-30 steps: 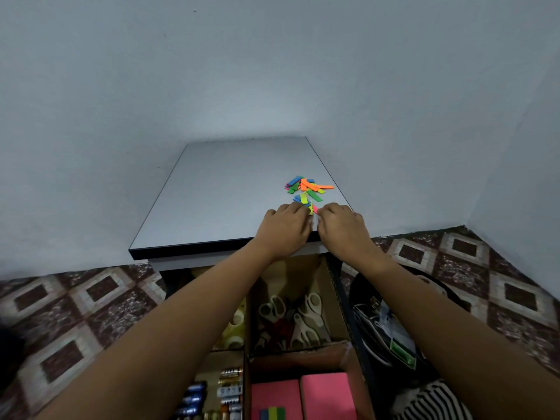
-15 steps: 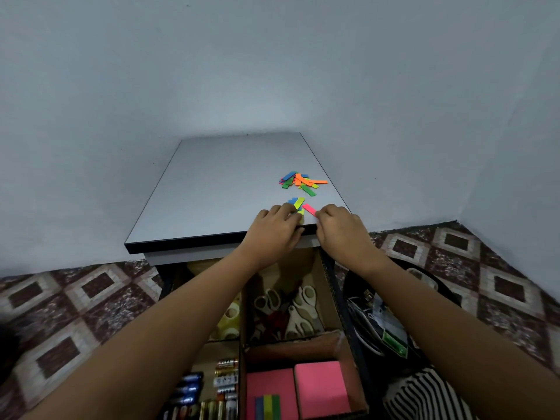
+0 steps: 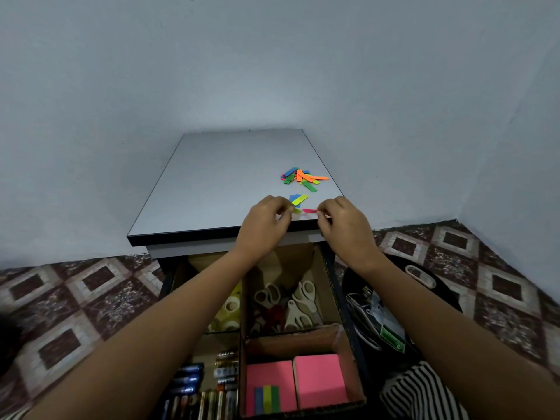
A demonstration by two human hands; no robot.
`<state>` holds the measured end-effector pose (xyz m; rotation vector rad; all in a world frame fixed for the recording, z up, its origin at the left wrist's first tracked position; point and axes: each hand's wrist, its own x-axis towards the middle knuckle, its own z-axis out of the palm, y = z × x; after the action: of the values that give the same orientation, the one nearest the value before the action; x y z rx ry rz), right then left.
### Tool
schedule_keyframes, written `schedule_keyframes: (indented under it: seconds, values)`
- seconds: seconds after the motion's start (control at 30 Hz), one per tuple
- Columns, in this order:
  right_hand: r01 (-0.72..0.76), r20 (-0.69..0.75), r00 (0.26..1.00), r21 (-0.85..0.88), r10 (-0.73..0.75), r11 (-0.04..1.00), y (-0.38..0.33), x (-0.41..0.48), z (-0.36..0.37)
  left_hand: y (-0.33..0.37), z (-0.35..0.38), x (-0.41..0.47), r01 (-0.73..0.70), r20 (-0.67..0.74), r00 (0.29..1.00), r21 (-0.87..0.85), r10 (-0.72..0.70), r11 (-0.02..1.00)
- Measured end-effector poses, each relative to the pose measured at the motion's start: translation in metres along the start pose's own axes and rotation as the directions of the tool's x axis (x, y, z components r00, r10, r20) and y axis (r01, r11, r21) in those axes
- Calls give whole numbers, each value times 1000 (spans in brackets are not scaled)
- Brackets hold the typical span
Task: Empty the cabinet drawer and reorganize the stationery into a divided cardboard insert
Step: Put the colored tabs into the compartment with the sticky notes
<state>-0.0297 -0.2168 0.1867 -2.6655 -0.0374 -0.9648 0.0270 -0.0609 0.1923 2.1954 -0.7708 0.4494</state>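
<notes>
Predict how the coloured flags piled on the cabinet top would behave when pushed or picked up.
The coloured flags look thin and flat, so probably floppy and light. On the smooth cabinet top they would likely slide and scatter.

This looked like a plain room in a home rather than a workplace. Two bare, pale blue-grey painted walls (image 3: 272, 71) met in a corner, and the floor (image 3: 91, 286) was laid with patterned tiles of maroon and cream diamonds. A low cabinet (image 3: 230, 177) with a grey top and black edge stood against the wall. Its drawer (image 3: 341, 298) was pulled open, showing a divided cardboard insert (image 3: 321, 268) that held scissors (image 3: 300, 301), batteries (image 3: 224, 368) and pink sticky notes (image 3: 319, 377). Coloured tabs (image 3: 303, 178) lay on top.
</notes>
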Motion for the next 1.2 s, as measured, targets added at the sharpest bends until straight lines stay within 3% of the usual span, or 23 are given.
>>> schedule_keyframes:
  seconds: [0.17,0.27,0.37,0.47,0.53,0.7,0.8,0.87,0.97,1.2]
  values:
    - [-89,-114,984,367,139,926,-26,-10,-17,17,-24,-24,202,14,979,-234,-204,951]
    - [-133,-42,982,540,185,831,-44,-34,-21,11,-34,-57,250,39,968,-264,-249,932]
    - [-149,55,988,626,146,765,-54,-64,-15,-3,-41,-98,287,92,957,-186,-274,940]
    - [-166,200,978,584,57,794,-57,-86,-10,-16,-45,-131,339,172,933,-128,-316,932]
    - [-180,368,929,514,-26,839,-57,-95,-8,-22,-46,-147,365,231,912,-81,-339,928]
    - [-160,737,639,406,-219,900,-57,-108,-3,-22,-48,-165,295,372,891,-39,-260,955]
    - [-177,867,464,291,-181,940,-60,-116,6,-26,-48,-166,274,419,877,-28,-237,961]
    - [-190,909,388,243,-155,951,-60,-121,11,-29,-46,-166,281,437,866,-21,-244,960]
    - [-169,932,341,189,-123,967,-60,-126,16,-32,-46,-165,301,445,858,-27,-258,953]
    - [-118,947,315,108,-66,987,-64,-133,29,-36,-46,-165,317,474,841,-40,-261,948]
